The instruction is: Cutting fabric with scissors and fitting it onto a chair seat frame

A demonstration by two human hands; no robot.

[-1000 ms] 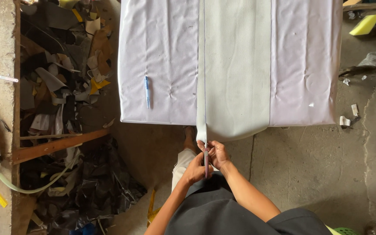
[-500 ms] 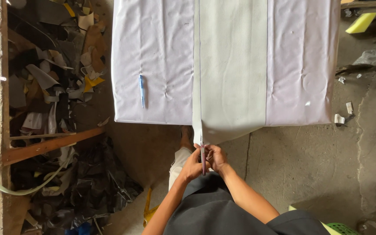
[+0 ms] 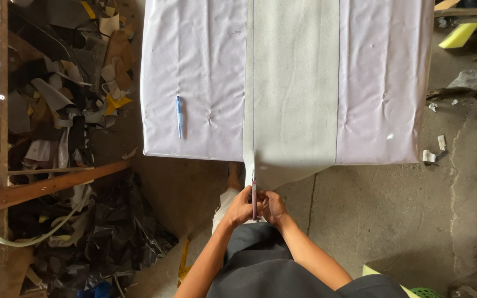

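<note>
Grey-green fabric strip (image 3: 293, 94) on pale lilac sheet (image 3: 194, 72); blue pen (image 3: 179, 116).

Left hand (image 3: 240, 208), right hand (image 3: 272, 206); close together

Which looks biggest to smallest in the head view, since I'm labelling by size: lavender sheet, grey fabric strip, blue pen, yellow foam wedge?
1. Lavender sheet
2. Grey fabric strip
3. Yellow foam wedge
4. Blue pen, though longer-looking than the wedge

Work table with white cover

The table (image 3: 194, 83) carries a grey-green fabric strip (image 3: 293, 94) lying lengthwise right of centre, its near end overhanging the near edge; a blue pen (image 3: 179, 116) lies left.
</note>
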